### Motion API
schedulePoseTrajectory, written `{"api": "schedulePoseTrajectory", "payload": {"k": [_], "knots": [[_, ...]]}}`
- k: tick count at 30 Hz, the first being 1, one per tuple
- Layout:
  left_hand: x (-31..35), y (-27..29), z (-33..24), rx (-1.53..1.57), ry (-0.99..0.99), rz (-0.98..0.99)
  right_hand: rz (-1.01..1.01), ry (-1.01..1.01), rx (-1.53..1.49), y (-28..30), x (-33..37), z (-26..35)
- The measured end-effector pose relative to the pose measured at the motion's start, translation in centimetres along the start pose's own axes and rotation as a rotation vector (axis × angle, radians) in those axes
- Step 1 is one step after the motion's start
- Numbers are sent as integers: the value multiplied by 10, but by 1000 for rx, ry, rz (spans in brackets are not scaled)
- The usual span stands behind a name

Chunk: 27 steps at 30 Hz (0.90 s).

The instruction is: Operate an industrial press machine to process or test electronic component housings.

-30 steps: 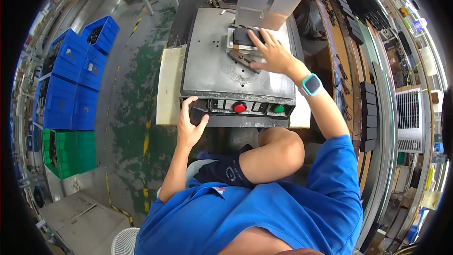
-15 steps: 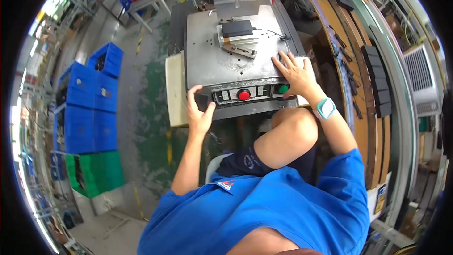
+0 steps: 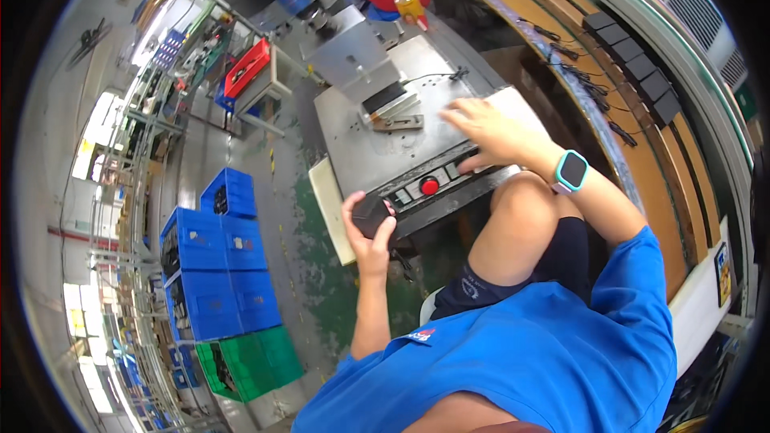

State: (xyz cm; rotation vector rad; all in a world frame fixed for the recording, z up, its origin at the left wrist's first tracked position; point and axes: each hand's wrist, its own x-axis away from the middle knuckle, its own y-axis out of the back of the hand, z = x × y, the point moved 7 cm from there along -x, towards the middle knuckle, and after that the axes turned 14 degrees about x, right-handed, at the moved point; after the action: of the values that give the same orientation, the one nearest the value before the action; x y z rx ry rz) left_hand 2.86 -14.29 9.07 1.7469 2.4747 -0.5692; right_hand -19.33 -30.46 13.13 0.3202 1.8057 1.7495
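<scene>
My left hand [image 3: 370, 244] grips a black power adapter [image 3: 369, 215] at the front left corner of a metal-topped machine [image 3: 353, 136]; a dark cord hangs below it. Spread fingers mark my right hand [image 3: 501, 135], slightly blurred, above the machine's front right edge, holding nothing. Its thumb side is near the control panel, and the green button there is hidden. The red button [image 3: 429, 185] shows between my hands. On the machine top, a second black adapter [image 3: 383, 99] sits in a metal fixture [image 3: 399, 123], its cord running right. An upright metal plate [image 3: 346, 52] stands just above and partly covers it.
Right of the machine runs a bench [image 3: 561, 56] with corded adapters and a row of black blocks [image 3: 638, 64]. Blue bins [image 3: 212, 305] and a green bin [image 3: 261, 361] are stacked at left. A bottle [image 3: 410, 6] stands behind. My bent knee [image 3: 525, 208] is close to the panel.
The view has turned and tilted. My right hand has lifted from the machine's surface. The black adapter in my left hand shows more fully. The metal plate now overlaps the adapter in the fixture.
</scene>
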Motion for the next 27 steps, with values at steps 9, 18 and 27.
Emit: {"api": "schedulePoseTrajectory", "payload": {"k": [9, 18, 27], "knots": [[-47, -161, -79, 64, -211, 411, -74, -77, -821, 127, 28, -5], [78, -222, 9, -714, -576, 820, -318, -987, 972, 244, 407, -312], [63, -231, 10, -624, -484, 804, 65, -1391, 768, 204, 445, -305]]}}
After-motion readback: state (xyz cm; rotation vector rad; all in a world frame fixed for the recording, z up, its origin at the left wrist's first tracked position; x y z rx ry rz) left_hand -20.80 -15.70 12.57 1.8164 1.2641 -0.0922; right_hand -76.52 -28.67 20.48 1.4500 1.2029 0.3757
